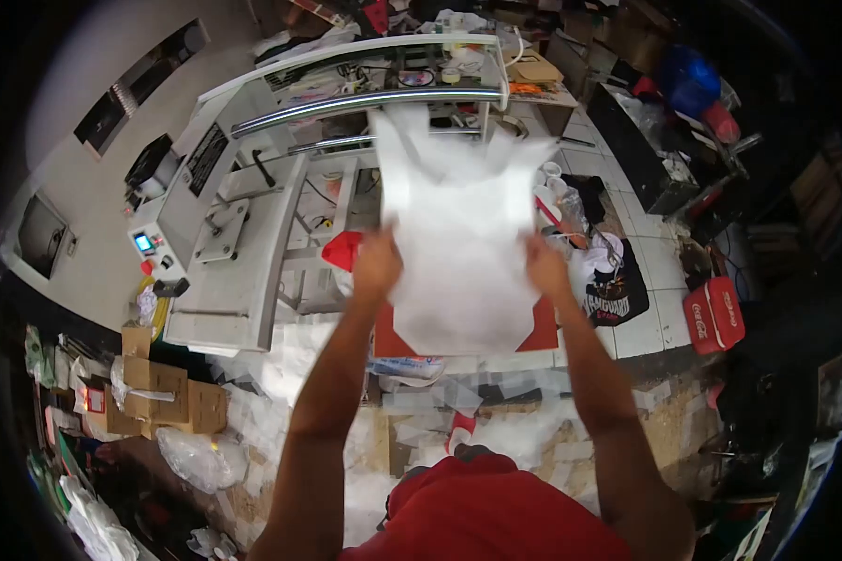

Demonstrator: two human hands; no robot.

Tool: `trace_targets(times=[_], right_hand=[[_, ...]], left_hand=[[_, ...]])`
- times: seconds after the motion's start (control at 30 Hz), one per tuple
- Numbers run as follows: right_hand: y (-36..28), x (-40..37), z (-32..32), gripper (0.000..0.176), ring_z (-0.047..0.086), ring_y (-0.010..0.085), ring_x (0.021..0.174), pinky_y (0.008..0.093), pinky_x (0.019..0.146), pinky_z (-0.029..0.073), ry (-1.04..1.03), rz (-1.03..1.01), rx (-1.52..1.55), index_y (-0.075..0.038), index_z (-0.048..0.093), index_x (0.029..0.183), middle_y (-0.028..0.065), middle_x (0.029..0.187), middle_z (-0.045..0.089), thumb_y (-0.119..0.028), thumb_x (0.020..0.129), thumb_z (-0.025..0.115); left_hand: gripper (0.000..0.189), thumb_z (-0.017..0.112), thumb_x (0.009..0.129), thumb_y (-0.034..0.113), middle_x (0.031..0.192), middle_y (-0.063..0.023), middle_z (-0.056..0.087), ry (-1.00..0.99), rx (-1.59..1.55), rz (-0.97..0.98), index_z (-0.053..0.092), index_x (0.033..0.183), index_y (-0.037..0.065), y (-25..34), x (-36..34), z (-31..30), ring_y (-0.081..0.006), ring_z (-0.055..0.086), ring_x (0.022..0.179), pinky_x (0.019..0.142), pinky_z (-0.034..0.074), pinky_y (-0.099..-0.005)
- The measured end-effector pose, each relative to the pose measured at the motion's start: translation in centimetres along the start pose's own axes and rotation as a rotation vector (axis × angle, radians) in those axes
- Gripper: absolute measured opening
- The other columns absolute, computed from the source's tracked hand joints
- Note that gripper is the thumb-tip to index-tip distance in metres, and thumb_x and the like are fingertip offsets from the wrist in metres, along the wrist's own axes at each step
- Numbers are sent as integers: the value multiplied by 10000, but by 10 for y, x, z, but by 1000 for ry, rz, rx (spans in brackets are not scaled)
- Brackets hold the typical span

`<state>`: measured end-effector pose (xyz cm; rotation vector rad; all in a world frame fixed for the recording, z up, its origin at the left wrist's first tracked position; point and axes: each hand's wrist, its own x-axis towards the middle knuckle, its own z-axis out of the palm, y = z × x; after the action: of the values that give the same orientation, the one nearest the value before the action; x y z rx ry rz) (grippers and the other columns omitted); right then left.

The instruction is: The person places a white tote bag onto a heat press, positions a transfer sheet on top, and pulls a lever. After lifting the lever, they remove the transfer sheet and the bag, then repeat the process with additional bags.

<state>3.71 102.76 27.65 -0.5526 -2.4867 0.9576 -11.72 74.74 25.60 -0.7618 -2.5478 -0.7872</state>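
Note:
A white sleeveless shirt [463,252] is spread out in front of me, its upper part raised and smeared by motion. Under its lower end, reddish-brown corners of a flat board [540,329] show. My left hand [377,265] is closed on the shirt's left edge. At the opposite edge, my right hand [545,265] grips the fabric, its fingers partly hidden and slightly blurred. Just left of my left hand lies a piece of red cloth [342,250].
A large white press machine [243,252] with a lit control panel [146,245] and metal rollers [365,101] stands left and ahead. On the right are a black printed cloth [617,297] and a red Coca-Cola cooler [714,315]. Cardboard boxes [173,395] sit at lower left.

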Motion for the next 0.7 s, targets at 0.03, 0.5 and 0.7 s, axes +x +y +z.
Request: trace_targets(times=[0.03, 0.5, 0.7], right_hand=[[47, -12, 35, 237, 654, 374, 925, 445, 798, 520, -97, 18, -145, -23, 665, 1070, 215, 973, 678, -117, 901, 528], [71, -63, 60, 249, 588, 340, 765, 430, 660, 485, 177, -89, -43, -77, 644, 1114, 172, 888, 563, -57, 876, 572], [59, -58, 55, 270, 586, 331, 761, 414, 648, 483, 188, -109, -98, -36, 612, 1140, 171, 900, 562, -49, 875, 560]], left_hand=[[443, 481, 895, 133, 1166, -242, 577, -259, -53, -172, 515, 1336, 158, -15, -31, 36, -417, 605, 996, 849, 499, -512], [453, 544, 868, 97, 986, -132, 503, -103, 24, -218, 564, 1308, 204, 4, -81, 59, -331, 618, 775, 631, 535, -434], [454, 535, 884, 106, 1039, -159, 500, -157, 1, -271, 543, 1330, 191, 4, -75, 55, -342, 606, 871, 711, 529, -441]])
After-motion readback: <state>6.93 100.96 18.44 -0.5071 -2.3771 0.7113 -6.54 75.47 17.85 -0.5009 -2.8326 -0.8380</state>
